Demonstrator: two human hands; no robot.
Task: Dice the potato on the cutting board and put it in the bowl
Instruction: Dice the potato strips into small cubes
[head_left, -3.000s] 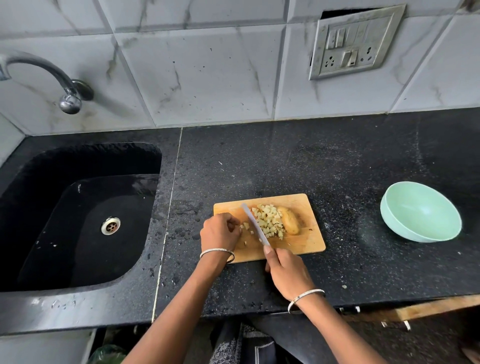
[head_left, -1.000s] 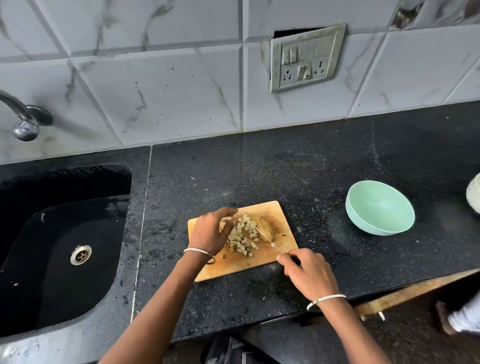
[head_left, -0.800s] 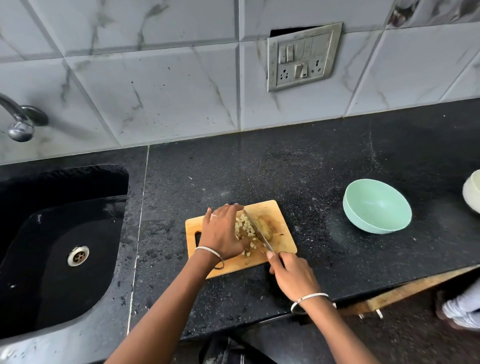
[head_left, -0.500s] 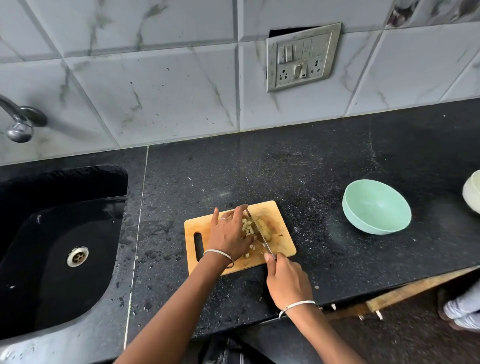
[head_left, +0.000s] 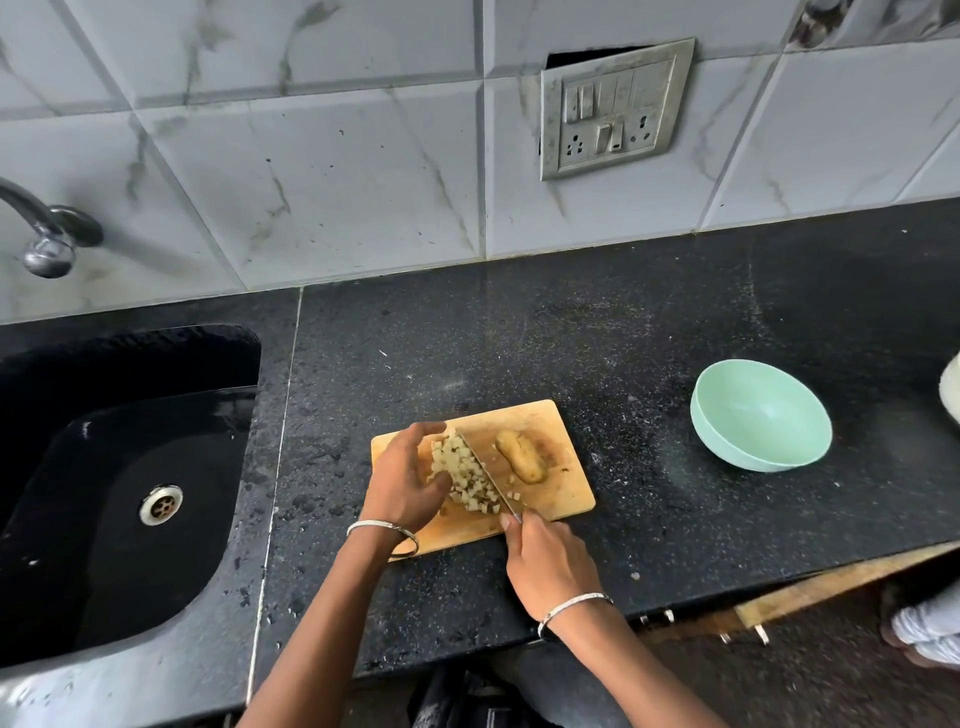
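Dice (head_left: 465, 475) lie mid-board (head_left: 569, 496), between the left hand (head_left: 402, 483), fingers curled round them, and the knife (head_left: 483, 467) gripped by the right hand (head_left: 550, 566). An uncut potato (head_left: 521, 456) lies just right of the blade.

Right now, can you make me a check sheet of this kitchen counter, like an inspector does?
Surface: black speckled counter, with a few crumbs near the front edge.
Job's things: the cutting board holds a pile of diced potato and one uncut potato piece. The green bowl stands empty to the right, apart from the board.
Clutter: a pale object is cut off at the right edge; cannot tell what it is.
Grippers: the left hand cups the diced potato. The right hand grips the knife, whose blade is against the pile.
Cables: nothing seen.
Surroundings: sink and tap to the left; switch plate on the tiled wall.
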